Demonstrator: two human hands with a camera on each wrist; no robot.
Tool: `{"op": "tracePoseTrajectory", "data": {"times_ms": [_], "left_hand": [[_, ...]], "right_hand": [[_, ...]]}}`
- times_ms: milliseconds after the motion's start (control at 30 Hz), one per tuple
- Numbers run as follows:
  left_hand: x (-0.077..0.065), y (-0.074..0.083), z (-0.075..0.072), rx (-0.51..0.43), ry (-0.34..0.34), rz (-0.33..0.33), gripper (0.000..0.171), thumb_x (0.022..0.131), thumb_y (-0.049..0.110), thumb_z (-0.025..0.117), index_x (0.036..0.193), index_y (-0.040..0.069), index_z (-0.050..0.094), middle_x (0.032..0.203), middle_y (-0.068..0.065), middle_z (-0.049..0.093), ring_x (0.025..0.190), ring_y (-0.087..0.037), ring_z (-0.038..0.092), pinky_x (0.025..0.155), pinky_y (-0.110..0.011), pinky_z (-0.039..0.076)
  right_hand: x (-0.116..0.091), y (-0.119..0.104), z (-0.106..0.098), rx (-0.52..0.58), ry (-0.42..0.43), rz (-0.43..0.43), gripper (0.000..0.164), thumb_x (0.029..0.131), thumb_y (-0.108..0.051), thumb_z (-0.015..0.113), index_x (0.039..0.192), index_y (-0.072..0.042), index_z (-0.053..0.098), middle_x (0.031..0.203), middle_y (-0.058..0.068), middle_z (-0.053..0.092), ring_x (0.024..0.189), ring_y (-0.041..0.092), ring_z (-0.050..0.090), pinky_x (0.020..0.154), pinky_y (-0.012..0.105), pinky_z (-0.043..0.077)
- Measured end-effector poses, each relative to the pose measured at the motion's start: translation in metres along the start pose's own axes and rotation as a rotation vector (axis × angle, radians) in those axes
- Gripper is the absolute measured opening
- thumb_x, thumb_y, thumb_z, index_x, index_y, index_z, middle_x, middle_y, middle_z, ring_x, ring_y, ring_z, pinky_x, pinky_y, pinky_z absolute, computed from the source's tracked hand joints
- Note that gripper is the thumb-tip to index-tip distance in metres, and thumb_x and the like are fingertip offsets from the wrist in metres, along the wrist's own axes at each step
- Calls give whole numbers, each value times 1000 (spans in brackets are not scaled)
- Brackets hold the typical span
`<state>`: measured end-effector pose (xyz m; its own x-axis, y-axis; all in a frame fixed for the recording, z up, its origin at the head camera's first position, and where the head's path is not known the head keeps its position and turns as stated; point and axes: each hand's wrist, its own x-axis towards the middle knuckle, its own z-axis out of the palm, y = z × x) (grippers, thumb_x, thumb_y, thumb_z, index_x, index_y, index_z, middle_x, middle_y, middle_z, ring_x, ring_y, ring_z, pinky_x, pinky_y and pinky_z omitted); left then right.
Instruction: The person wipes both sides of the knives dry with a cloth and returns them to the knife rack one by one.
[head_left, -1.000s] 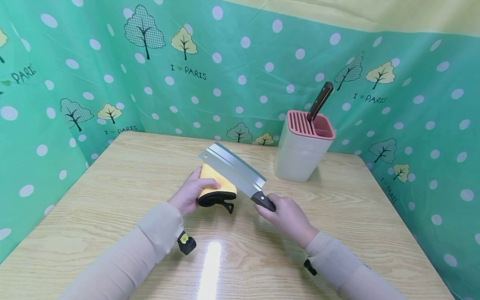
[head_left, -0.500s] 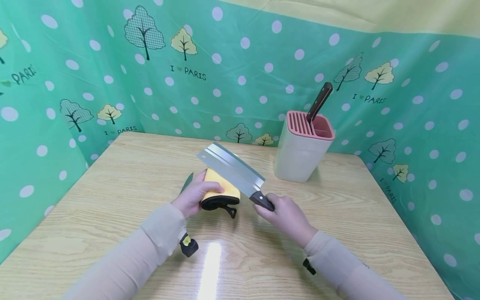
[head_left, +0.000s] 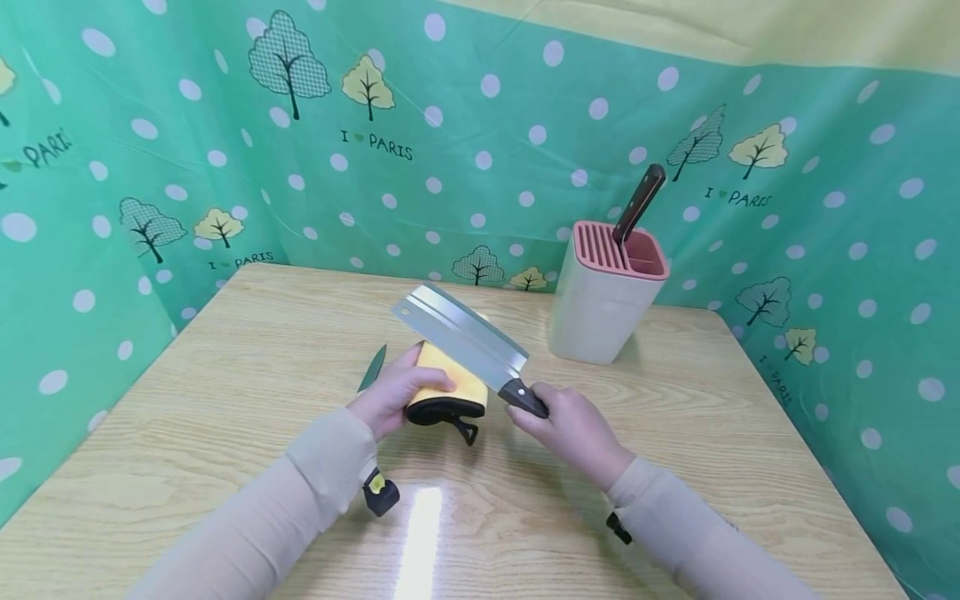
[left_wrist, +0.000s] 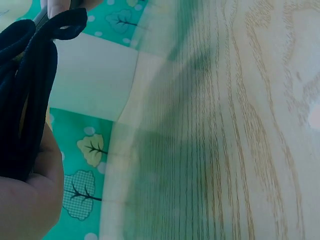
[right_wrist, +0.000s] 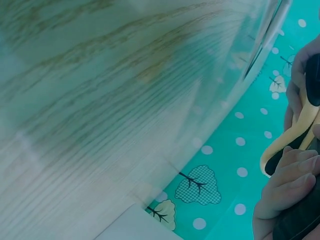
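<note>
Above the middle of a wooden tabletop (head_left: 300,350), 2 hands are both busy. The left hand (head_left: 397,392) grips a folded yellow-and-black cloth (head_left: 467,388), its thumb laid over the yellow face; a black loop (head_left: 467,432) dangles from the near end, and the left wrist view shows the dark folds up close. The right hand (head_left: 570,429) is wrapped round the black handle of a cleaver (head_left: 468,335). Its broad blade slants away to the left, crossing over the far part of the cloth in the head view; I cannot tell whether the 2 touch. Just beside the left hand, 1 narrow pointed blade (head_left: 373,367) shows, its other end hidden. Toward the back right stands a white knife block (head_left: 603,308) with a pink top, 1 dark knife handle (head_left: 641,200) leaning out of it. Behind everything hangs a green dotted curtain (head_left: 465,192) printed with trees.
</note>
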<state>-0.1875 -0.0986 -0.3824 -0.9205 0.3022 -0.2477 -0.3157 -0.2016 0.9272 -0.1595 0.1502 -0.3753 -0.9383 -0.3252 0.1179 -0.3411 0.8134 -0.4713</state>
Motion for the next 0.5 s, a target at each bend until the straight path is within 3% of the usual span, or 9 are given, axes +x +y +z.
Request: {"op": "tracePoseTrajectory", "data": {"times_ms": [500], "left_hand": [[1, -1, 2, 51, -36, -30, 80, 74, -2, 64, 147, 11, 32, 113, -8, 59, 88, -15, 68, 76, -25, 58]], "right_hand": [[3, -2, -2, -12, -9, -26, 36, 93, -38, 64, 69, -16, 50, 58, -7, 48, 51, 9, 45, 50, 24, 39]]}}
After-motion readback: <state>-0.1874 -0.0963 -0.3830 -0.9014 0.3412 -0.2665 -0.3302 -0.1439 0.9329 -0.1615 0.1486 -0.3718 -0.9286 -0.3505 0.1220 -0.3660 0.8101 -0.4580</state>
